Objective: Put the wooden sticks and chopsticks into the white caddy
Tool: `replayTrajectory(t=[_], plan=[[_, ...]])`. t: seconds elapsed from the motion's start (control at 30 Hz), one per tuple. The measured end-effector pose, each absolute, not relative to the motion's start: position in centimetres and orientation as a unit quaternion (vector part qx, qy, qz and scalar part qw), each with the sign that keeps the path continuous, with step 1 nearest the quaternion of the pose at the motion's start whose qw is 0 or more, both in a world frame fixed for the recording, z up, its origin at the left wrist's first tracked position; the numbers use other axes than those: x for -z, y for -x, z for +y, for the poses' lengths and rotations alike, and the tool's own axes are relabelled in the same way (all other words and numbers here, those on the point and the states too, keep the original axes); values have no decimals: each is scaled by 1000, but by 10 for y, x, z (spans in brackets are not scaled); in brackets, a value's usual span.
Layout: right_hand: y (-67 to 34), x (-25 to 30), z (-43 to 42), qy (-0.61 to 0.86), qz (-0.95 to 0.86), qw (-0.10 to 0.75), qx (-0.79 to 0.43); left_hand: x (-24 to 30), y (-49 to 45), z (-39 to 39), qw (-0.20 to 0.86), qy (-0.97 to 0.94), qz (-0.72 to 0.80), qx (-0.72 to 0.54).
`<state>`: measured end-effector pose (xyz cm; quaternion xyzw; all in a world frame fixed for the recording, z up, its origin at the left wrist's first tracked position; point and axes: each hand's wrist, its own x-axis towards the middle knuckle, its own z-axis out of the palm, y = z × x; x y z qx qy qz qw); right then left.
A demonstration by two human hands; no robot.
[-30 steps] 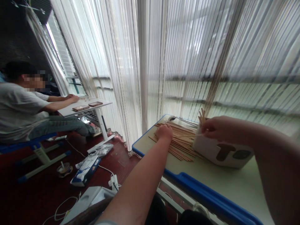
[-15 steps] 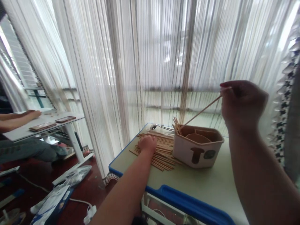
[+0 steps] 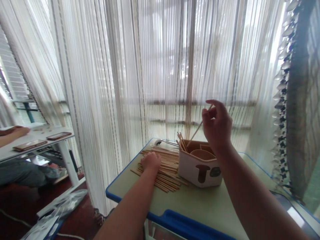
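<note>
Many thin wooden chopsticks [image 3: 167, 182] lie side by side in a loose pile on the table. On top of the pile is my left hand [image 3: 151, 162], its fingers curled over some of the sticks; the fingertips are partly hidden. My right hand [image 3: 218, 121] is raised above a white-and-brown utensil holder [image 3: 192, 170], pinching one slanted chopstick [image 3: 196, 131] near its upper end. The lower end of that stick reaches into the holder's left compartment. Several other chopsticks [image 3: 181, 141] stand upright or leaning in that same compartment.
A metal ladle [image 3: 160, 142] lies behind the pile. The table [image 3: 200, 203] has a raised blue front edge, and a dark flat device [image 3: 287, 208] lies at its right. Sheer curtains [image 3: 160, 66] hang behind. Another person's hand [image 3: 18, 131] rests on a white table at left.
My right hand has come down and left, lowering the chopstick deeper into the holder. My left hand stays on the pile. The view has turned slightly right.
</note>
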<state>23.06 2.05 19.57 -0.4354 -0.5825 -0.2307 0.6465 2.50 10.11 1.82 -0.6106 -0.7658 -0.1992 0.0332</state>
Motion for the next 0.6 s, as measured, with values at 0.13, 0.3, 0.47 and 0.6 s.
replayTrajectory(t=[0.13, 0.3, 0.47, 0.6], plan=[[-226, -190, 25, 429, -617, 626, 210, -19, -25, 100, 33, 611, -765, 202], [-208, -163, 46, 473, -700, 519, 134, -21, -26, 99, 26, 612, -764, 200], [-197, -142, 58, 499, -748, 433, 60, -20, -24, 97, 28, 614, -763, 200], [-203, -137, 69, 516, -717, 468, -43, -17, -23, 98, 27, 615, -762, 201]])
